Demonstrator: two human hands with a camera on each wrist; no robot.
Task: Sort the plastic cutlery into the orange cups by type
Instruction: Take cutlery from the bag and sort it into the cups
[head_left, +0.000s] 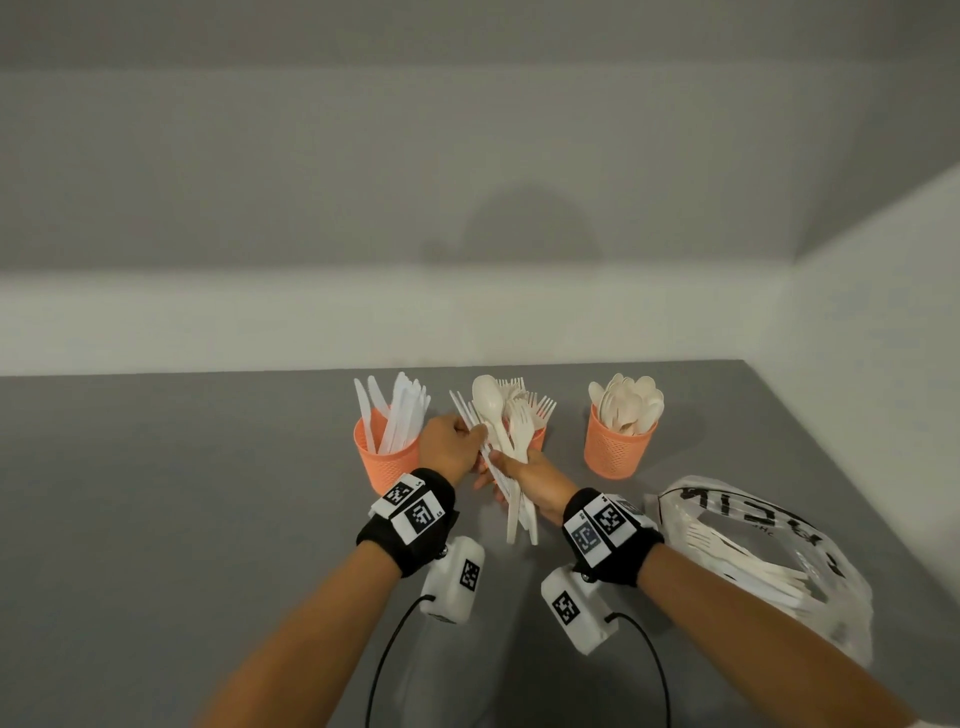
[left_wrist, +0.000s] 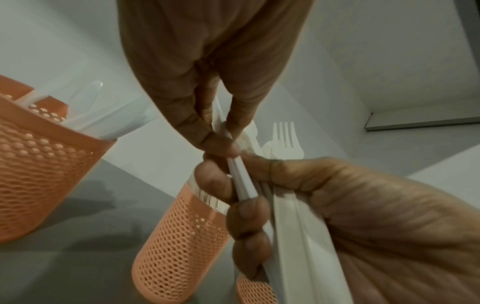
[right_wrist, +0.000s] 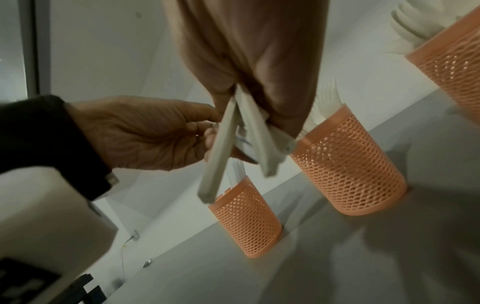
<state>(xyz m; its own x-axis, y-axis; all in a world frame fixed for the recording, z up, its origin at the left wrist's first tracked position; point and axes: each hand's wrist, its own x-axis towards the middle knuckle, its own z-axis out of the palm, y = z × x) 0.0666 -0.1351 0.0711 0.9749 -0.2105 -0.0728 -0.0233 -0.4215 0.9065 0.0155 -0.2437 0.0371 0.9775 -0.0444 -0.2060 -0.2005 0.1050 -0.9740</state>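
Three orange mesh cups stand in a row on the grey table: the left cup (head_left: 387, 457) holds knives, the middle cup (head_left: 538, 437) holds forks and is mostly hidden, the right cup (head_left: 618, 449) holds spoons. My right hand (head_left: 511, 470) grips a mixed bundle of white cutlery (head_left: 506, 415) upright in front of the middle cup, with a spoon, forks and thin handles fanning out. My left hand (head_left: 480, 431) pinches one thin white piece (left_wrist: 242, 181) at the bundle's left edge between thumb and finger. Its type is unclear. In the right wrist view the bundle's handles (right_wrist: 221, 148) hang below my right hand.
A clear plastic bag (head_left: 753, 561) with several more cutlery pieces lies on the table at the right, close to my right forearm. A white wall runs just behind the cups and along the right side. Bare grey table (head_left: 182, 493) stretches to the left.
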